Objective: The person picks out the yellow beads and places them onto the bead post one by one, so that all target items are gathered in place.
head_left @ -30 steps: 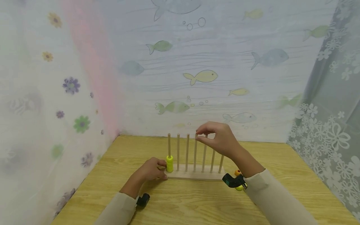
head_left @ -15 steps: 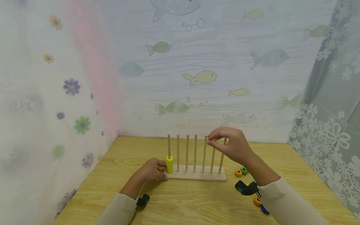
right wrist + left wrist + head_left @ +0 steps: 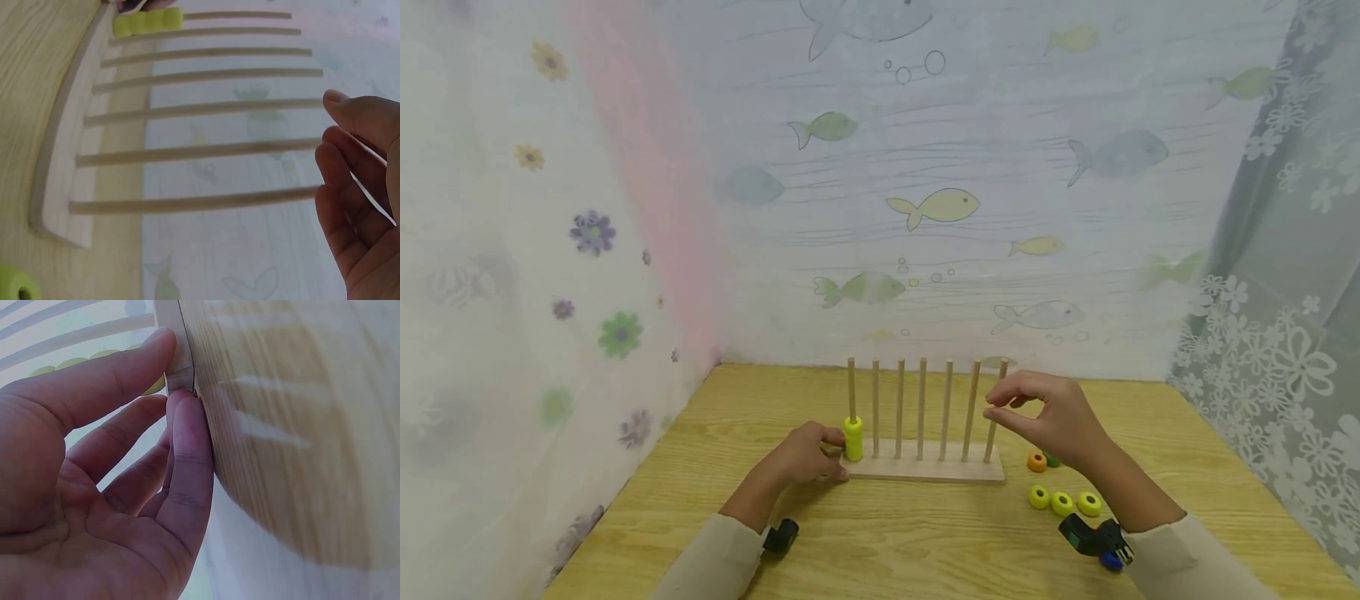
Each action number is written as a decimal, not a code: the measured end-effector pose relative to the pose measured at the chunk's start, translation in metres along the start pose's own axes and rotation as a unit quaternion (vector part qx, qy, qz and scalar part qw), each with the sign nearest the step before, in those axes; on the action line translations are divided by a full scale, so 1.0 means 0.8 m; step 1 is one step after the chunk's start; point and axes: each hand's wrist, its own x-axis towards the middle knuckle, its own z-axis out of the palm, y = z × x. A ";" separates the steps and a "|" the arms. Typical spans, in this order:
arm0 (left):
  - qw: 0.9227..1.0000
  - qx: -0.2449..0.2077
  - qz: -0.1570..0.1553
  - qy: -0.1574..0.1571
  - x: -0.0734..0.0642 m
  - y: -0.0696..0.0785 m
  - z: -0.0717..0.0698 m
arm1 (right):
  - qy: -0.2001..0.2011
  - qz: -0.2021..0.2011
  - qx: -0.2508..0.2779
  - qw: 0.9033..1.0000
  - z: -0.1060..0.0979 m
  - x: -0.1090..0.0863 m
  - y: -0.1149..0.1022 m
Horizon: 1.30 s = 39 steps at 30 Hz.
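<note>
A wooden peg stand (image 3: pixel 917 471) with several upright pegs sits on the table. Yellow beads (image 3: pixel 853 439) are stacked on its leftmost peg. My left hand (image 3: pixel 805 454) grips that end of the base; in the left wrist view, the thumb lies on the base's edge (image 3: pixel 179 376) and the fingertips press its end from the other side. At the stand's other end, my right hand (image 3: pixel 1052 412) hovers by the last two pegs, fingers loosely bent and nothing between thumb and fingertips. The right wrist view has these fingers (image 3: pixel 334 165) near the bare peg tops.
Right of the stand lie loose beads on the table: orange (image 3: pixel 1037 462), green (image 3: pixel 1052 459), several yellow (image 3: pixel 1062 503), and a blue one (image 3: pixel 1111 561) partly hidden beneath the right wrist's camera. Behind the table hangs a fish-patterned curtain (image 3: pixel 940 283).
My right hand has travelled right along the peg tops from the fourth peg to the last ones, and dropped lower. Loose beads have come into sight. My left hand has stayed put.
</note>
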 end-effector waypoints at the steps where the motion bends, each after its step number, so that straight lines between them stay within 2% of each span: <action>1: 1.000 -0.002 0.000 -0.001 0.001 0.000 0.000 | -0.003 0.005 0.003 1.000 -0.001 -0.005 0.002; 11: 1.000 -0.023 -0.018 0.003 -0.003 0.001 0.003 | -0.027 0.065 0.030 0.997 -0.011 -0.048 0.023; 18: 1.000 -0.021 -0.016 -0.002 -0.002 0.004 0.004 | -0.057 0.130 0.050 0.989 -0.022 -0.080 0.044; 25: 1.000 -0.016 -0.012 -0.013 -0.003 0.006 0.003 | -0.095 0.207 0.066 0.972 -0.036 -0.105 0.060; 28: 1.000 -0.022 -0.011 -0.019 -0.005 0.005 -0.001 | -0.103 0.229 0.091 0.964 -0.039 -0.114 0.072; 32: 0.999 -0.024 -0.005 -0.021 -0.007 0.003 -0.003 | -0.121 0.242 0.140 0.953 -0.045 -0.124 0.089; 39: 1.000 -0.009 -0.001 -0.019 -0.009 0.007 -0.001 | -0.169 0.262 0.216 0.925 -0.061 -0.141 0.109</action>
